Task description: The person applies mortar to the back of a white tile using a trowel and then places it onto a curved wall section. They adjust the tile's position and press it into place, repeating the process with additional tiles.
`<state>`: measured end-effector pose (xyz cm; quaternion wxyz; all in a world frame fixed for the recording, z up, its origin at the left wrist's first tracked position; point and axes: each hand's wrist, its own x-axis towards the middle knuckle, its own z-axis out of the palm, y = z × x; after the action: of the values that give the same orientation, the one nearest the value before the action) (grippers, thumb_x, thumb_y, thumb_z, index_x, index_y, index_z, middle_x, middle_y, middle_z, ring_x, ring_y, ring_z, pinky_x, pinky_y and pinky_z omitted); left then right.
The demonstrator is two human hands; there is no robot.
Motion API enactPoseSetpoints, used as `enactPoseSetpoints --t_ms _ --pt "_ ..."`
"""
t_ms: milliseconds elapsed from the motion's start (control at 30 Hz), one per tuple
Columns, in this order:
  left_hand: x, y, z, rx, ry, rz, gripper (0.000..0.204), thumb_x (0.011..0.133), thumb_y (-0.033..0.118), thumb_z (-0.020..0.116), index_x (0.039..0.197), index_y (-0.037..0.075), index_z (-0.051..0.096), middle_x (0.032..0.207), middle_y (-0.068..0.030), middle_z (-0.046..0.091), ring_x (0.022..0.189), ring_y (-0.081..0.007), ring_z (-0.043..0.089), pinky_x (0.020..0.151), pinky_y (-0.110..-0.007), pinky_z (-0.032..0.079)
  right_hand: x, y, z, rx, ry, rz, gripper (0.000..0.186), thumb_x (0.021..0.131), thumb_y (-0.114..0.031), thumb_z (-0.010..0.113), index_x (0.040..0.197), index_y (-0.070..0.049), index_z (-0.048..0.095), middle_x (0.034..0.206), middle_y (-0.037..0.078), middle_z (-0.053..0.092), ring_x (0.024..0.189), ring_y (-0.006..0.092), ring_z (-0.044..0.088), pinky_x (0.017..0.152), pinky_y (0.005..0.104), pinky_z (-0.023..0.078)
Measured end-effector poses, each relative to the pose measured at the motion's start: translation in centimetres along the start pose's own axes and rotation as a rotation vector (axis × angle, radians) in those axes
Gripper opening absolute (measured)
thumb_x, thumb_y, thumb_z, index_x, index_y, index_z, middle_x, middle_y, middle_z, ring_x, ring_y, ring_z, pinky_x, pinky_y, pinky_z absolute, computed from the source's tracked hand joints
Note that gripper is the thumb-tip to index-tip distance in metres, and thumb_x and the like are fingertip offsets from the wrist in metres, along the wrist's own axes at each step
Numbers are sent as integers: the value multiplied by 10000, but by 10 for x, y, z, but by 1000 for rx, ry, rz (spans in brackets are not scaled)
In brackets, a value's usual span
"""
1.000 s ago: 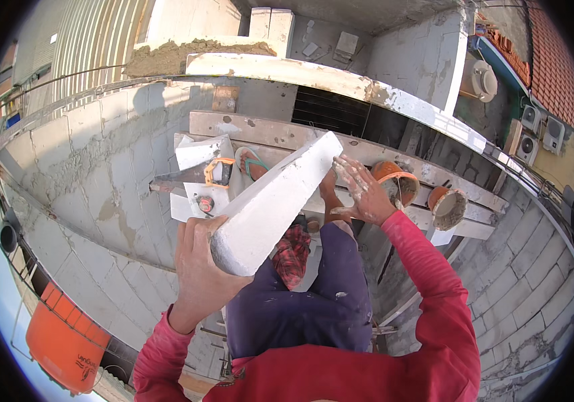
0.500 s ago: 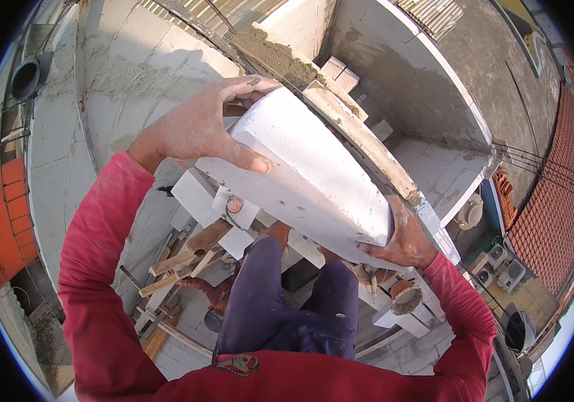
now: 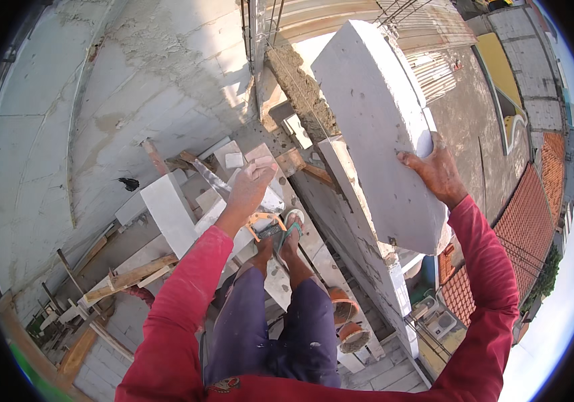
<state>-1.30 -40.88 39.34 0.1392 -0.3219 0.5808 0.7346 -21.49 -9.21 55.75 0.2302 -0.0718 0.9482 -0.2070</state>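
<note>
A large white block (image 3: 374,134) stands tilted up along the top of the narrow wall (image 3: 361,194) on the right. My right hand (image 3: 434,167) grips its right side, thumb on the broad face and fingers around the edge. My left hand (image 3: 250,191) is off the block, held over the stacked pieces, its fingers curled together with nothing visible in them. Just below it, a tool with an orange handle (image 3: 263,221) lies near my sandalled feet (image 3: 292,228); part of the tool is hidden by my left hand.
Several white blocks (image 3: 170,214) and planks (image 3: 129,278) lie to the left of my legs. Two mortar-stained buckets (image 3: 352,337) stand by my right leg. Rough mortar (image 3: 300,87) coats the wall ahead. Beyond the wall, lower down, are tiled roofs (image 3: 521,248) and an air-conditioning unit (image 3: 441,323).
The block has moved from across my front to the right, over the wall, and tipped more upright. My left hand has let go of it and come down; my right hand still grips it.
</note>
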Motion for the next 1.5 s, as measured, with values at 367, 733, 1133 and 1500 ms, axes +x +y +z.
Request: enactPoseSetpoints --t_ms 367,733,1133,1500 --pt "-6 -125 -30 -75 42 -116 463 1025 251 649 1383 -33 576 1238 -147 701 1159 -178 649 982 -305 510 241 -20 117 -365 133 -89 955 738 -593 803 1352 84 531 1160 259 722 1108 376 708 956 441 558" --pt "41 -141 -34 -39 35 -69 475 1031 249 653 1382 -50 544 1277 -189 670 1186 -196 640 1027 -319 499 326 15 199 -397 214 -176 1019 735 -675 782 1384 62 510 1211 256 707 1149 380 693 997 439 541" --pt "78 -148 -8 42 -107 -34 498 1038 285 630 1395 -52 550 1317 -186 668 1227 -200 636 1046 -322 492 334 29 239 -349 211 -133 957 749 -642 801 1370 38 540 1181 245 722 1120 380 703 991 449 534" --pt "183 -162 26 81 -218 -152 510 1040 353 622 1400 -5 573 1271 -129 694 1187 -218 662 998 -331 488 345 43 274 -265 240 -241 975 734 -624 804 1354 82 543 1162 271 722 1123 400 699 984 456 539"
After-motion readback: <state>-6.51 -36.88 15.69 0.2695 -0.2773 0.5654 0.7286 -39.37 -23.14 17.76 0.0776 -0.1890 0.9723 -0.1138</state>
